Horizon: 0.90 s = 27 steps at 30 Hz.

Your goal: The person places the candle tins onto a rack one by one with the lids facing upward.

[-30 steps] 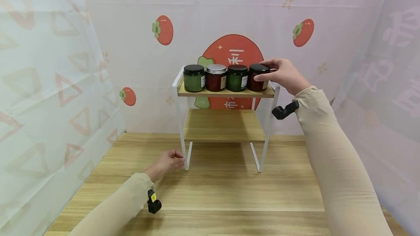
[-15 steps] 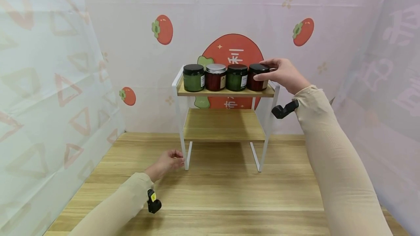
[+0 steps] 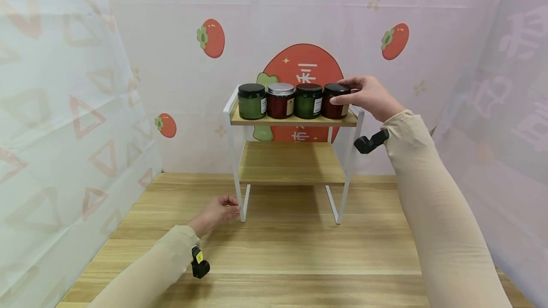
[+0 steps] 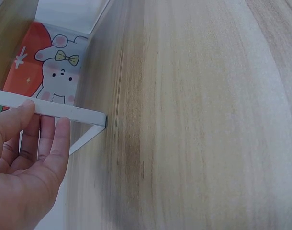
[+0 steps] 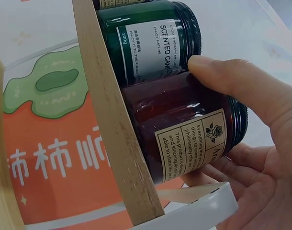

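Observation:
My right hand (image 3: pixel 373 98) holds the dark red candle jar (image 3: pixel 332 109) with a black lid, at the right end of the top shelf (image 3: pixel 295 122). In the right wrist view its thumb (image 5: pixel 222 76) lies near the lid and the other fingers go behind the jar. Touching it is a green scented candle jar (image 5: pixel 136 43) with a white label. Further left stand a silver-lidded red jar (image 3: pixel 278 107) and a green jar (image 3: pixel 251 107) with a black lid. Low on the table, my left hand (image 3: pixel 217 214) pinches the white front-left leg (image 4: pixel 79 114) of the rack.
The two-tier rack stands on a wood-grain table (image 3: pixel 274 255); its lower shelf (image 3: pixel 291 163) is of wood too. Behind is a pale backdrop (image 3: pixel 171 70) with printed persimmons. Hanging sheets (image 3: pixel 55 132) bound the left and right sides.

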Tool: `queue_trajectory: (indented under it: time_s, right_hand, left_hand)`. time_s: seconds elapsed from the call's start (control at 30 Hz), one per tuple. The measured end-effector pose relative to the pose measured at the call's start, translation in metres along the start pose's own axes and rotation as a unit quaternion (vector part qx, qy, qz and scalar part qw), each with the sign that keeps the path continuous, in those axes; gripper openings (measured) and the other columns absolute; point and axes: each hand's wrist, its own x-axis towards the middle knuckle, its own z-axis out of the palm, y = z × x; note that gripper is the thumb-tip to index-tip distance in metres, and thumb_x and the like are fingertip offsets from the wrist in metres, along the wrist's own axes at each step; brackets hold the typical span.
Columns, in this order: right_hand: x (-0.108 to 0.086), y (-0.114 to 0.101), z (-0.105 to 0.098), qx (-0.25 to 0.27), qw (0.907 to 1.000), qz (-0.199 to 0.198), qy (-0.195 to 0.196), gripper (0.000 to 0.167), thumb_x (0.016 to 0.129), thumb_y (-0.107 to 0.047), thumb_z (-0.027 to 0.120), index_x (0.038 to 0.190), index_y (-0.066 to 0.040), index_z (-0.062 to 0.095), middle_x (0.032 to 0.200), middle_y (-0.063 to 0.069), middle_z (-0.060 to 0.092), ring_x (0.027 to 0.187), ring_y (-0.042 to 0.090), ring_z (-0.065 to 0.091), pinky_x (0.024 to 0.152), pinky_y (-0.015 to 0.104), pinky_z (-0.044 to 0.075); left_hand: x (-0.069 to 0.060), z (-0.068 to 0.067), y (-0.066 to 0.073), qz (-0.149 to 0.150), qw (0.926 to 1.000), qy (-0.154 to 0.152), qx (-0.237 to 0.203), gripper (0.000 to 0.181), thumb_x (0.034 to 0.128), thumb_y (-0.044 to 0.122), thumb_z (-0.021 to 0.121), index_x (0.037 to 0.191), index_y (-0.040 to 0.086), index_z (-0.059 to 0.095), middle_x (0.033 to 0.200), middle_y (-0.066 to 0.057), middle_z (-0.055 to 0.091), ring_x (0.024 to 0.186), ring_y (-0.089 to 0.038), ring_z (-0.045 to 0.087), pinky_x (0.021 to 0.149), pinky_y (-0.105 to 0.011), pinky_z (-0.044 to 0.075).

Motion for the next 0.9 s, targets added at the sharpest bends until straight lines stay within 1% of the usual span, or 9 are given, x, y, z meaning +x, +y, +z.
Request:
queue_trajectory:
  time_s: [0.13,0.23,0.37,0.47,0.57,0.63,0.73,0.9]
  right_hand:
    - [-0.001,0.000,-0.001,0.012,0.9999,-0.001,0.000,0.066,0.086,-0.035,0.072,0.140,-0.006,0.046,0.118,0.000,0.055,0.104,0.013,0.050,0.088,0.028,0.043]
    - [-0.001,0.000,-0.001,0.017,0.9999,-0.002,-0.001,0.068,0.087,-0.036,0.072,0.142,-0.007,0.045,0.121,0.001,0.054,0.106,0.012,0.049,0.088,0.027,0.042]
    - [-0.003,-0.001,-0.001,0.021,0.9998,-0.001,-0.004,0.069,0.087,-0.036,0.071,0.144,-0.008,0.043,0.126,0.002,0.052,0.109,0.012,0.048,0.094,0.031,0.042]
    - [-0.004,-0.001,-0.002,0.026,0.9996,-0.001,-0.008,0.071,0.087,-0.036,0.071,0.145,-0.008,0.040,0.131,0.006,0.050,0.113,0.014,0.048,0.101,0.038,0.041]
    - [-0.004,-0.002,-0.002,0.026,0.9996,-0.004,-0.014,0.074,0.088,-0.037,0.070,0.147,-0.008,0.037,0.143,0.009,0.044,0.124,0.018,0.045,0.111,0.044,0.037]
    - [-0.005,-0.002,-0.003,0.024,0.9996,-0.007,-0.016,0.076,0.088,-0.039,0.069,0.149,-0.009,0.035,0.150,0.010,0.039,0.132,0.021,0.041,0.115,0.045,0.034]
    - [-0.008,-0.002,-0.003,0.023,0.9996,-0.013,-0.012,0.078,0.088,-0.042,0.068,0.150,-0.012,0.032,0.154,0.009,0.035,0.139,0.024,0.036,0.118,0.046,0.032]
    - [-0.014,-0.004,-0.002,0.033,0.9992,-0.021,0.005,0.077,0.087,-0.045,0.067,0.151,-0.019,0.032,0.153,0.008,0.036,0.140,0.024,0.034,0.118,0.047,0.029]
  left_hand:
    - [0.000,0.000,0.001,0.000,1.0000,0.000,0.002,0.012,0.0930,-0.003,0.058,0.102,-0.006,0.051,0.097,-0.007,0.057,0.096,-0.022,0.063,0.088,-0.031,0.059]
    - [-0.001,0.000,0.001,-0.001,1.0000,0.000,0.004,0.012,0.0931,-0.003,0.058,0.103,-0.006,0.051,0.097,-0.007,0.057,0.096,-0.022,0.063,0.088,-0.032,0.059]
    - [-0.002,0.000,0.003,-0.006,1.0000,0.000,0.006,0.013,0.0933,-0.002,0.058,0.104,-0.006,0.051,0.098,-0.008,0.058,0.096,-0.022,0.063,0.089,-0.033,0.058]
    - [-0.002,0.000,0.004,-0.010,0.9999,0.000,0.007,0.014,0.0935,-0.001,0.058,0.105,-0.005,0.050,0.099,-0.008,0.057,0.097,-0.021,0.063,0.090,-0.034,0.058]
    - [-0.003,0.000,0.004,-0.010,0.9999,0.000,0.006,0.014,0.0934,-0.001,0.058,0.104,-0.005,0.050,0.099,-0.008,0.057,0.096,-0.021,0.063,0.091,-0.035,0.058]
    - [-0.003,0.000,0.005,-0.009,0.9999,0.000,0.006,0.014,0.0934,-0.001,0.058,0.104,-0.005,0.050,0.098,-0.007,0.057,0.096,-0.021,0.063,0.091,-0.035,0.058]
    - [-0.003,0.000,0.004,-0.009,0.9999,-0.001,0.005,0.014,0.0934,-0.001,0.058,0.104,-0.005,0.050,0.099,-0.007,0.057,0.097,-0.022,0.063,0.091,-0.035,0.058]
    - [-0.002,0.000,0.003,-0.007,1.0000,-0.001,0.003,0.013,0.0933,-0.002,0.058,0.103,-0.005,0.050,0.099,-0.007,0.057,0.096,-0.022,0.063,0.090,-0.034,0.058]
